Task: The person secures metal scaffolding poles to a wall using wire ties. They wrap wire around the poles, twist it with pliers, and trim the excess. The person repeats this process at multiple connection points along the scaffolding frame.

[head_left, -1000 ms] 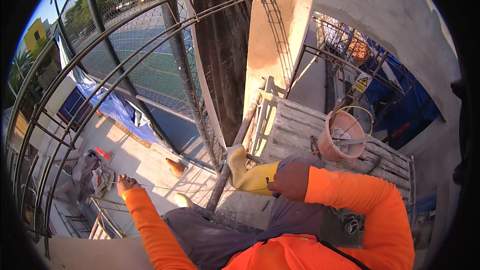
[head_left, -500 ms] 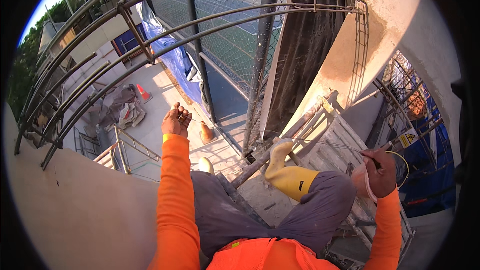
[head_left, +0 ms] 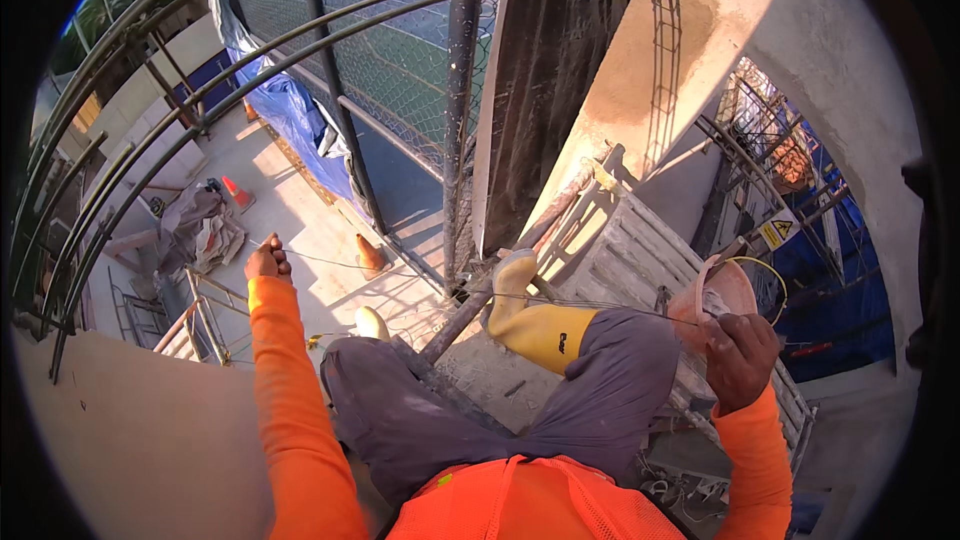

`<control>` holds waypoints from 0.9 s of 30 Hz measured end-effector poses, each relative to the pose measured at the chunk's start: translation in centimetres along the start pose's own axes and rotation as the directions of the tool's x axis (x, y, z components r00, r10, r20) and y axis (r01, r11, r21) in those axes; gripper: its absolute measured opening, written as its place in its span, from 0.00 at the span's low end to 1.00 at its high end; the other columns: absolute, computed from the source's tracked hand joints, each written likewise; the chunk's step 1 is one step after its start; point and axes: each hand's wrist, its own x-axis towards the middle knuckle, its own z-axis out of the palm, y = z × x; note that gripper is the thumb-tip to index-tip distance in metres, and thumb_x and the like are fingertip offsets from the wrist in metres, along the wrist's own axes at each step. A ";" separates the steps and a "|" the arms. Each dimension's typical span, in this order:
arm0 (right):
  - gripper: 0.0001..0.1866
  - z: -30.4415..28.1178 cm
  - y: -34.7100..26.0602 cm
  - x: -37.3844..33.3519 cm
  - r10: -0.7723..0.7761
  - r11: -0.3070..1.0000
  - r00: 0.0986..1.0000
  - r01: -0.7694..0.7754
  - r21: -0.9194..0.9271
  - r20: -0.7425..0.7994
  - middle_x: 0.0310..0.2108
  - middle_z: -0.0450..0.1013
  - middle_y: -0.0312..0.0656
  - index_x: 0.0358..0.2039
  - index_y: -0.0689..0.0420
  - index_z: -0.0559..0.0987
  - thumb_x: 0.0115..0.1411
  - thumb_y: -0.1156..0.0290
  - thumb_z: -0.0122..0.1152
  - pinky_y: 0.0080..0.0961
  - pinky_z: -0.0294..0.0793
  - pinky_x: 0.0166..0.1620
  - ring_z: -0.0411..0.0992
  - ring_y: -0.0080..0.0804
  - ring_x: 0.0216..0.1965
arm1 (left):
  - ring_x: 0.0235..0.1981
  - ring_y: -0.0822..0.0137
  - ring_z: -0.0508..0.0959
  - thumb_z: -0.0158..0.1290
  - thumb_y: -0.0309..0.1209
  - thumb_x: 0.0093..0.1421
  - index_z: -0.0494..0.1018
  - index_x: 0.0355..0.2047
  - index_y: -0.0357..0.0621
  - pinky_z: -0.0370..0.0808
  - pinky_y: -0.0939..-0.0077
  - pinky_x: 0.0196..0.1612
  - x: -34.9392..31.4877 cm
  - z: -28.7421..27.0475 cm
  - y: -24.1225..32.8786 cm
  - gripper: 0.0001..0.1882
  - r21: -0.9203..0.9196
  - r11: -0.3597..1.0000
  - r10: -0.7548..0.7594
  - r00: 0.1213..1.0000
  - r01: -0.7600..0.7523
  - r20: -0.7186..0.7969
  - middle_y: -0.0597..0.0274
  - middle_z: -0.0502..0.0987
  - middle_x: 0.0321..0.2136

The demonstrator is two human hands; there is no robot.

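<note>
My left hand (head_left: 268, 260) is raised out to the left, its fingers closed on one end of a thin wire (head_left: 328, 261). The wire crosses in front of my yellow boots (head_left: 545, 333) toward the right. At its other end, my right hand (head_left: 740, 360) pinches it with curled fingers. Right behind that hand sits a pinkish bucket (head_left: 735, 285), partly covered by it; a thin yellow loop (head_left: 783, 285) shows beside the bucket. Above my left hand, a curved cage of steel bars (head_left: 330, 32) arches across the view.
A slatted metal platform (head_left: 640, 260) lies right of my boots, with a pipe (head_left: 470, 320) beside it. Chain-link fence (head_left: 400, 70) and blue sheeting (head_left: 290, 105) stand ahead. Lower ground holds traffic cones (head_left: 238, 193) and crumpled cloth (head_left: 205, 225). Concrete walls (head_left: 130, 430) flank me.
My hands have moved farther apart, the left one out to the left, drawing the wire between them. The view has shifted right, and more of the bucket shows.
</note>
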 end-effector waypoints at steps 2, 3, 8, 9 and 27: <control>0.20 -1.4 0.9 -0.5 -0.115 0.990 0.983 0.126 -0.066 0.142 0.31 0.74 0.34 0.48 0.53 0.82 0.52 0.73 0.70 0.27 0.69 0.30 0.71 0.28 0.29 | 0.14 0.82 0.56 0.41 0.27 0.70 0.78 0.37 0.45 0.50 0.85 0.12 4.5 -4.6 -0.2 0.13 -0.051 0.996 -0.080 0.985 0.073 -0.150 0.73 0.71 0.24; 0.21 -1.6 1.4 -0.7 -0.127 0.980 0.975 0.151 -0.128 0.181 0.32 0.73 0.33 0.50 0.52 0.81 0.54 0.71 0.67 0.26 0.70 0.30 0.72 0.26 0.31 | 0.12 0.82 0.52 0.38 0.29 0.68 0.71 0.27 0.57 0.50 0.84 0.12 6.3 -6.7 -0.3 0.15 -0.001 0.996 -0.084 0.985 0.084 -0.153 0.79 0.61 0.16; 0.17 -1.1 3.9 -0.5 -0.217 0.947 0.956 0.255 -0.193 0.199 0.30 0.70 0.31 0.51 0.50 0.79 0.61 0.67 0.62 0.26 0.73 0.31 0.72 0.27 0.33 | 0.11 0.81 0.51 0.40 0.29 0.67 0.73 0.27 0.56 0.49 0.84 0.11 8.9 -14.8 -2.1 0.14 -0.036 0.996 -0.093 0.961 0.087 -0.259 0.79 0.62 0.15; 0.16 -1.1 4.3 -0.1 -0.212 0.950 0.972 0.230 -0.212 0.102 0.30 0.71 0.31 0.50 0.50 0.79 0.61 0.67 0.62 0.27 0.73 0.30 0.72 0.27 0.33 | 0.11 0.81 0.51 0.41 0.29 0.67 0.73 0.27 0.55 0.49 0.84 0.10 8.5 -16.0 -2.1 0.14 -0.068 0.994 -0.100 0.958 0.084 -0.271 0.79 0.62 0.15; 0.15 8.8 3.7 4.3 0.890 0.079 0.454 -0.067 0.995 -0.040 0.40 0.79 0.41 0.39 0.56 0.77 0.76 0.57 0.54 0.31 0.78 0.45 0.78 0.32 0.39 | 0.12 0.81 0.54 0.48 0.39 0.74 0.71 0.30 0.57 0.52 0.82 0.11 1.0 -15.6 -7.6 0.12 -0.048 0.986 -0.163 0.963 0.157 -0.212 0.80 0.63 0.16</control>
